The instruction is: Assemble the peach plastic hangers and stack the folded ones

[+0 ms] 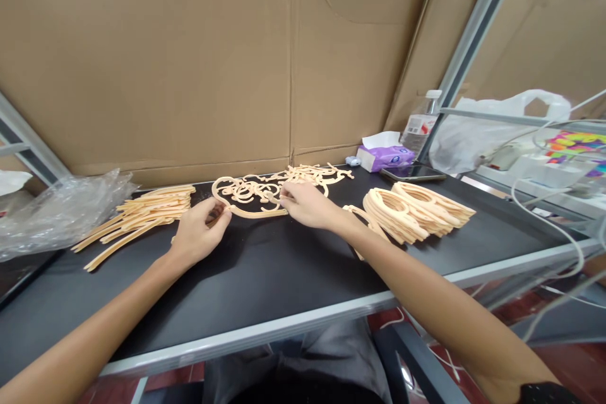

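My left hand (201,233) and right hand (307,205) were pinched closed on a looped peach strip (246,213) at centre frame. A hard tug could have snagged the tangled strips (312,173) just behind, or bent it.

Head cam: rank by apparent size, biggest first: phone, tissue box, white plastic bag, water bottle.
Largest: white plastic bag.
Next, too alike to rank: water bottle and tissue box.
Smallest: phone, though it lies flat and is seen at a low angle.
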`<state>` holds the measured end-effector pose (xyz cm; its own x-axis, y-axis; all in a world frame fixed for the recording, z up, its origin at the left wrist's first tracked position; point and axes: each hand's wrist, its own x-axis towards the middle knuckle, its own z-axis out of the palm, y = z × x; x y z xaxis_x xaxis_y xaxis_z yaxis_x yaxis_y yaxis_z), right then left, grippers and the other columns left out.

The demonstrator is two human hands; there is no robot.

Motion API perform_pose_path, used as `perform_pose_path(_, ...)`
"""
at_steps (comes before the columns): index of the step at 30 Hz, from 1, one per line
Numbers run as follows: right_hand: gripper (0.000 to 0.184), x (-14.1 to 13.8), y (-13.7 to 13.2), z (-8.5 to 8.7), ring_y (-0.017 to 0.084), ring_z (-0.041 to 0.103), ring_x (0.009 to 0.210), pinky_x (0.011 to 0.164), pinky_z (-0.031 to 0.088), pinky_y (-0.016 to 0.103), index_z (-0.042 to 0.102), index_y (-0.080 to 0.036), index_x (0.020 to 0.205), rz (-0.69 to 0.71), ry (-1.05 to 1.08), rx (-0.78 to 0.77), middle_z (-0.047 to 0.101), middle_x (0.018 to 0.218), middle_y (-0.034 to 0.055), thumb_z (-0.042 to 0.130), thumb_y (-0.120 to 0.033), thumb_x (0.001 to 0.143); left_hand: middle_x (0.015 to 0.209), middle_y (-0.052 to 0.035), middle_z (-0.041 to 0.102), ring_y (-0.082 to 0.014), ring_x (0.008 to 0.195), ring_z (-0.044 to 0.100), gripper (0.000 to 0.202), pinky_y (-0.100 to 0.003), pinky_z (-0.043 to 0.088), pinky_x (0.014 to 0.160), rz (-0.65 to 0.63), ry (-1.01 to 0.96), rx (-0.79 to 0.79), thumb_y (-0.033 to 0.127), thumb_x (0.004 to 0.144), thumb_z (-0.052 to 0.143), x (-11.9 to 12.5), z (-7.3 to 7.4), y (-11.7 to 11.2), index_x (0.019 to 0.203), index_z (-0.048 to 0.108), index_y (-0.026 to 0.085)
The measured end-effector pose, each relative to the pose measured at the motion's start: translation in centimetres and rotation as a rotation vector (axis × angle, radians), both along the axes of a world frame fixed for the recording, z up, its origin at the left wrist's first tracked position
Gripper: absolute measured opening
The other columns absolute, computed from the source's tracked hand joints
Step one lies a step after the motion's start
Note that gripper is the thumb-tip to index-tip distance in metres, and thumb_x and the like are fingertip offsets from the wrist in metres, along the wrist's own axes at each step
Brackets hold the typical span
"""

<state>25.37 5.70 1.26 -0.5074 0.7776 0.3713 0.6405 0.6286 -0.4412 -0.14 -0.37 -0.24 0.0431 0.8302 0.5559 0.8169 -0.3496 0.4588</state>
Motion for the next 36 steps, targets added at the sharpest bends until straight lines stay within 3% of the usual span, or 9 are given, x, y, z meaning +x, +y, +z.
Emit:
perform_pose_path(4, 0.016, -0.3, -0.3, -0.3, 0.015, 0.053, 0.070, 0.064, 0.035, 0.025, 0.059, -0.017, 0.076, 0.073, -0.113, 0.013, 0.064, 0.080, 0.0044, 0.050, -0.015, 0.088, 0.080, -0.0039, 0.068, -0.0197, 0.074, 0.063, 0.024, -0.032, 0.052, 0.072, 0.018, 0.042, 0.047, 0.043, 0.085, 0.054, -0.2, 0.0, 0.1, 0.084, 0.062, 0.020)
perform_pose_path(9, 0.015, -0.5, 0.0, -0.9, 0.018, 0.057, 0.087, 0.077, 0.040, 0.027, 0.064, -0.015, 0.079, 0.118, -0.125, 0.055, 0.063, 0.093, 0.0085, 0.052, -0.014, 0.088, 0.078, -0.0036, 0.067, -0.0201, 0.073, 0.063, 0.024, -0.033, 0.051, 0.072, 0.023, 0.050, 0.042, 0.043, 0.084, 0.054, -0.2, 0.1, 0.1, 0.083, 0.063, 0.020)
perform_pose_path(12, 0.016, -0.6, 0.0, -1.2, 0.019, 0.056, 0.092, 0.081, 0.041, 0.028, 0.065, -0.015, 0.081, 0.149, -0.123, 0.064, 0.062, 0.095, 0.0090, 0.052, -0.013, 0.090, 0.089, -0.0052, 0.069, -0.0209, 0.079, 0.065, 0.022, -0.035, 0.053, 0.077, -0.009, -0.026, 0.029, 0.041, 0.082, 0.057, -0.3, 0.0, 0.1, 0.086, 0.062, 0.020)
perform_pose_path(15, 0.016, -0.7, -0.2, -1.2, 0.019, 0.056, 0.092, 0.082, 0.042, 0.028, 0.066, -0.014, 0.083, 0.168, -0.119, 0.051, 0.062, 0.095, 0.0090, 0.052, -0.013, 0.090, 0.098, -0.0047, 0.068, -0.0216, 0.088, 0.067, 0.029, -0.036, 0.054, 0.085, -0.044, -0.137, 0.050, 0.039, 0.080, 0.062, -0.6, -0.4, 0.4, 0.103, 0.060, 0.021)
perform_pose_path(19, 0.015, -0.9, -0.5, -0.9, 0.019, 0.056, 0.091, 0.084, 0.042, 0.028, 0.066, -0.013, 0.086, 0.171, -0.127, 0.042, 0.062, 0.097, 0.0096, 0.051, -0.011, 0.091, 0.104, -0.0051, 0.062, -0.0214, 0.093, 0.064, 0.055, -0.039, 0.054, 0.090, -0.047, -0.174, 0.164, 0.038, 0.078, 0.067, -1.0, -0.7, 0.7, 0.127, 0.046, 0.022)
perform_pose_path(22, 0.016, -1.0, -0.6, -1.0, 0.019, 0.056, 0.092, 0.085, 0.042, 0.029, 0.065, -0.013, 0.088, 0.182, -0.135, 0.052, 0.062, 0.098, 0.0101, 0.049, -0.011, 0.092, 0.113, -0.0090, 0.056, -0.0243, 0.101, 0.060, 0.057, -0.042, 0.052, 0.093, 0.004, -0.082, 0.318, 0.035, 0.076, 0.070, -1.0, -0.1, 0.4, 0.126, 0.046, 0.020)
perform_pose_path(26, 0.018, -1.1, -0.4, -1.2, 0.019, 0.056, 0.094, 0.085, 0.042, 0.028, 0.064, -0.014, 0.088, 0.186, -0.133, 0.057, 0.062, 0.098, 0.0100, 0.047, -0.010, 0.093, 0.108, -0.0100, 0.057, -0.0291, 0.107, 0.056, 0.041, -0.045, 0.049, 0.095, 0.025, 0.135, 0.445, 0.032, 0.075, 0.068, -0.6, 1.2, -0.6, 0.112, 0.054, 0.022)
perform_pose_path(31, 0.017, -1.1, -0.2, -1.4, 0.018, 0.055, 0.093, 0.082, 0.041, 0.028, 0.063, -0.014, 0.086, 0.202, -0.123, 0.058, 0.062, 0.096, 0.0087, 0.047, -0.010, 0.092, 0.090, -0.0049, 0.062, -0.0238, 0.086, 0.061, 0.017, -0.038, 0.050, 0.082, -0.084, 0.131, 0.291, 0.030, 0.079, 0.059, 0.0, 1.0, -0.9, 0.094, 0.061, 0.022)
perform_pose_path(36, 0.017, -1.2, -0.2, -1.5, 0.019, 0.056, 0.090, 0.079, 0.039, 0.028, 0.062, -0.015, 0.084, 0.223, -0.115, 0.059, 0.065, 0.093, 0.0091, 0.048, -0.010, 0.092, 0.074, 0.0008, 0.059, -0.0164, 0.065, 0.055, 0.019, -0.030, 0.046, 0.065, -0.052, -0.103, 0.077, 0.029, 0.075, 0.058, -0.3, 0.5, -0.3, 0.092, 0.063, 0.020)
